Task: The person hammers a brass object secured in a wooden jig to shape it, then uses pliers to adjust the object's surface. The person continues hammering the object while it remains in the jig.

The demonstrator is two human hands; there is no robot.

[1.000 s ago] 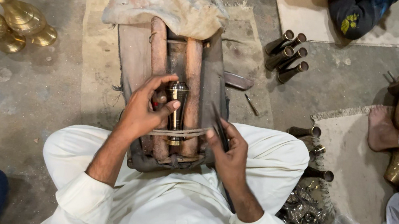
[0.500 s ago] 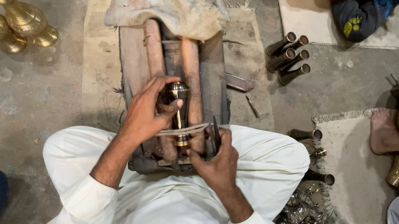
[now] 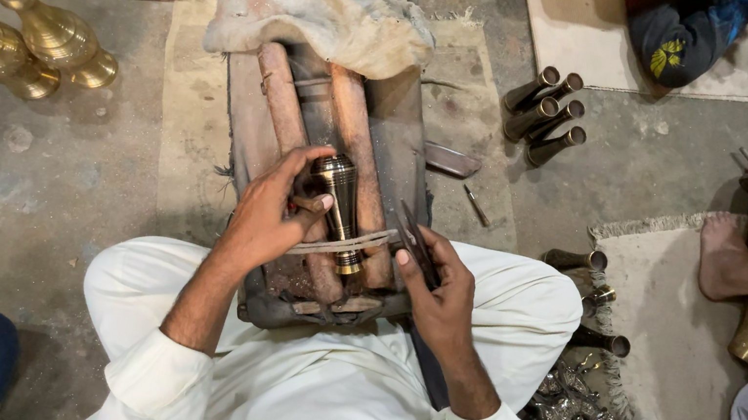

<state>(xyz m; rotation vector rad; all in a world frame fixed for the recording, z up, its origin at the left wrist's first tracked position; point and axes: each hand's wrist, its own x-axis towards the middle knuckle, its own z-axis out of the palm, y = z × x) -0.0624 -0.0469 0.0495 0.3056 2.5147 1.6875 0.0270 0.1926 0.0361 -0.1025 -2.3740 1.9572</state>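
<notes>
Head view. Left hand (image 3: 270, 214) wraps its fingers around a dark turned-metal spindle piece (image 3: 340, 205), which lies on the two reddish wooden rollers of a low work block (image 3: 406, 161) at the person's lap. Right hand (image 3: 438, 294), at 4 o'clock of the piece, pinches a thin dark chisel (image 3: 417, 241). Bare floor lies open at 9 o'clock; short dark metal tubes (image 3: 547, 112) crowd 2 o'clock. Compared with half a second earlier, the right hand has drawn slightly away from the piece.
</notes>
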